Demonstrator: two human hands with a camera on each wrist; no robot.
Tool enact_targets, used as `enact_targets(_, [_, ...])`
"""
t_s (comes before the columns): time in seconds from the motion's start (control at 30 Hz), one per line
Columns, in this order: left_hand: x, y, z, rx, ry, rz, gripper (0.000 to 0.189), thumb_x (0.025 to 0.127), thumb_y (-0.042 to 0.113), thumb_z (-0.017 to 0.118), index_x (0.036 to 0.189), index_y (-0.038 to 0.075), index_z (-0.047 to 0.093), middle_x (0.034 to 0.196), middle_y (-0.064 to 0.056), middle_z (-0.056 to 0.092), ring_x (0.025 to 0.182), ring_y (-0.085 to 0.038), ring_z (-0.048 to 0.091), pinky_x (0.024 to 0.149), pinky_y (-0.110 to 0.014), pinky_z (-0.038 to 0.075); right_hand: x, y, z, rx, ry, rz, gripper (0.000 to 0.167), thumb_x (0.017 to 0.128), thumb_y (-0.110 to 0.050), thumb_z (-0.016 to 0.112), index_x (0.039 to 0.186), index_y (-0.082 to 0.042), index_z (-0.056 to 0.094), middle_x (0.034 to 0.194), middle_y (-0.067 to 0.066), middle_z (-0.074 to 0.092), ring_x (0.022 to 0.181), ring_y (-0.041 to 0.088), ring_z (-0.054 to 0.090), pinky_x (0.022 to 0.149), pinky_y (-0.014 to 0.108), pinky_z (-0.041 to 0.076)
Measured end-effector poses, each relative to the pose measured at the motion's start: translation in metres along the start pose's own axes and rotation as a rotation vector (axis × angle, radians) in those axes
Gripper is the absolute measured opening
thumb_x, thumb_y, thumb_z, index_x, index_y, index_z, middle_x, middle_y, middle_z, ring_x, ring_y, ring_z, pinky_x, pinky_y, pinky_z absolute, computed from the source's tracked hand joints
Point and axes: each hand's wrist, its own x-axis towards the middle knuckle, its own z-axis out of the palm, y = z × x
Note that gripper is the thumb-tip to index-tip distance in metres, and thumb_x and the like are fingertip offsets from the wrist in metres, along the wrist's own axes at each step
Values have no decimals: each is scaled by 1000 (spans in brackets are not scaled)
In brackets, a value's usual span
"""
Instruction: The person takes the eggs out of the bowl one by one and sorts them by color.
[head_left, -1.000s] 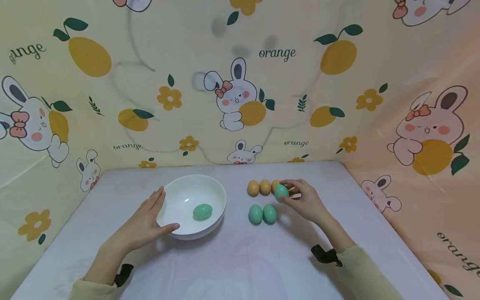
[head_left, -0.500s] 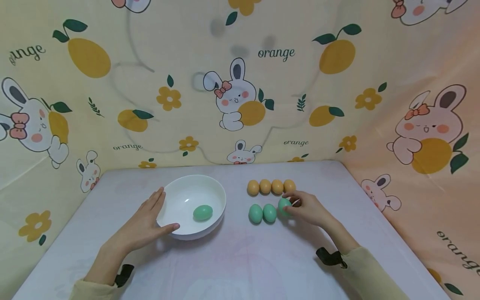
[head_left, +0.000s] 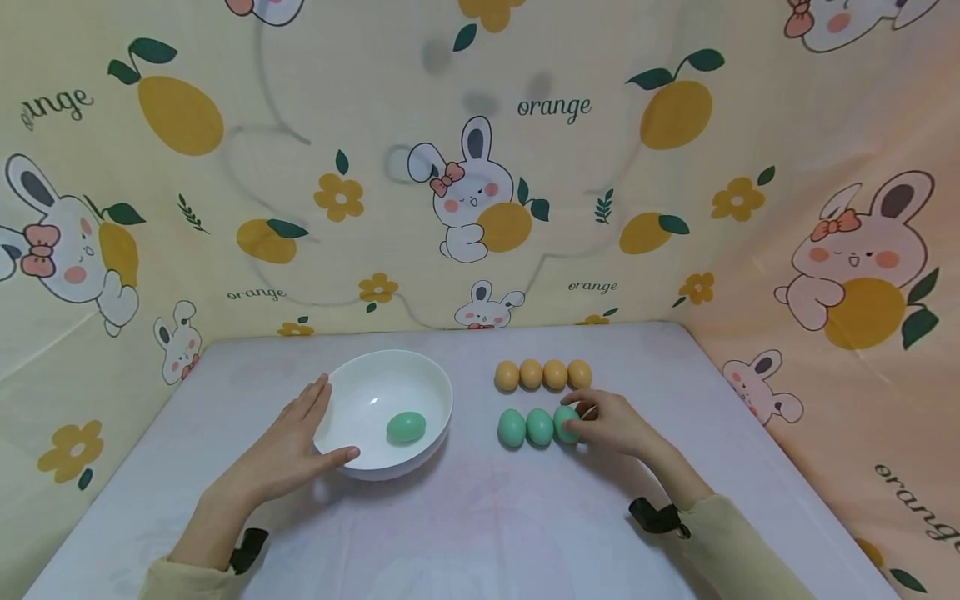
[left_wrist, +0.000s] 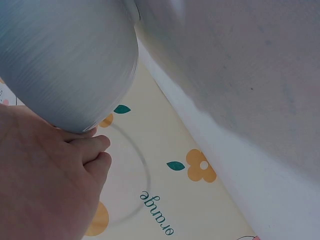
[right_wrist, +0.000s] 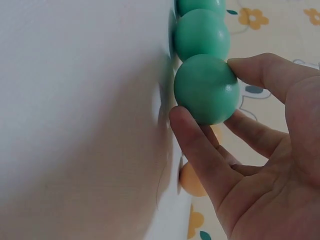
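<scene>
At the right end of a green row, my right hand [head_left: 618, 423] pinches a green toy egg [head_left: 565, 422] between thumb and fingers. The right wrist view has this egg [right_wrist: 206, 89] in line with the other green ones. Two more green eggs, one on the left [head_left: 512, 427] and one in the middle [head_left: 539, 427], complete the row on the table. On the left side of a white bowl [head_left: 375, 377], my left hand [head_left: 273, 454] rests with spread fingers, its thumb by the near rim. Another green egg [head_left: 406, 427] lies inside the bowl.
Several yellow-orange eggs [head_left: 530, 374] form a row just behind the green ones. The white table [head_left: 465, 533] backs onto a cloth [head_left: 375, 250] printed with rabbits and oranges. Black straps circle both wrists.
My right hand has brought the green egg down and towards me from in front of the yellow row, to the green row's right end. My left hand has stayed at the bowl.
</scene>
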Motion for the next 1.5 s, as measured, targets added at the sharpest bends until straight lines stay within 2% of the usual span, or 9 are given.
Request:
enact_targets(0.3, [0, 1, -1, -2, 13, 17, 119, 89, 70, 67, 162, -9, 16, 171, -26, 10, 155, -50, 14, 122, -69, 19, 0, 1, 3, 2, -3, 17, 42, 89, -24, 77, 126, -6, 68, 104, 9, 66, 88, 20, 65, 71, 32, 57])
enact_targets(0.83, [0, 1, -1, -3, 4, -6, 121, 88, 72, 67, 162, -9, 15, 172, -25, 8, 156, -50, 13, 123, -68, 18, 0, 0, 4, 18, -7, 34, 43, 89, -26, 78, 126, -5, 68, 104, 9, 66, 87, 20, 65, 68, 31, 56])
enact_targets(1.27, [0, 1, -1, 2, 6, 0, 120, 88, 71, 66, 162, -9, 15, 172, -25, 8, 156, -50, 13, 123, -68, 18, 0, 3, 2, 27, -15, -1, 45, 90, -25, 78, 127, -3, 67, 108, 10, 67, 85, 20, 66, 68, 32, 58])
enact_targets(1.5, [1, 0, 0, -4, 0, -5, 120, 88, 71, 67, 162, -8, 15, 172, -24, 7, 156, -49, 12, 124, -67, 16, 0, 1, -1, -15, 14, -22, 48, 90, -27, 79, 128, -1, 67, 112, 11, 68, 94, 22, 67, 75, 34, 58])
